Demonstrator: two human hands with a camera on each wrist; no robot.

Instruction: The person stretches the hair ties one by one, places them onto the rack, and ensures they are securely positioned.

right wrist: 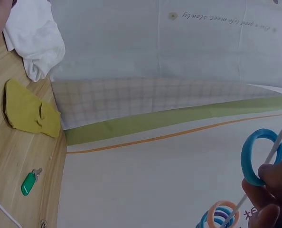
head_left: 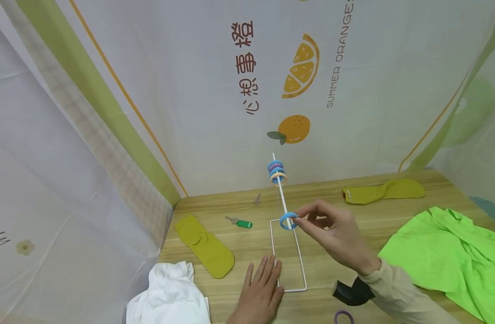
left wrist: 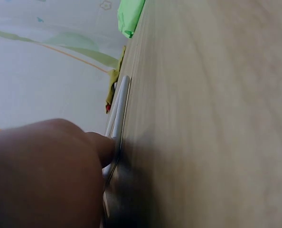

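Note:
My right hand [head_left: 332, 236] pinches a blue ring [head_left: 283, 222] between thumb and fingertips, at the near end of a white rod [head_left: 282, 197]. In the right wrist view the rod crosses the opening of this blue ring [right wrist: 247, 156]. Farther along the rod hang several rings, blue and purple, with a peach ring [head_left: 283, 182] nearest. The rod belongs to a wire stand whose rectangular base [head_left: 301, 258] lies on the table. My left hand [head_left: 258, 290] lies flat with straight fingers over the base's left side, and in the left wrist view a finger touches the white wire [left wrist: 123, 99].
A purple ring [head_left: 344, 317] and a black curved piece [head_left: 353, 291] lie near the right forearm. Around them are green cloth [head_left: 446, 256], white cloth [head_left: 170, 292], two mustard fabric pieces [head_left: 207, 247] [head_left: 383, 191], a key with green tag [head_left: 244, 224] and a small key [head_left: 257, 199]. A printed curtain hangs behind.

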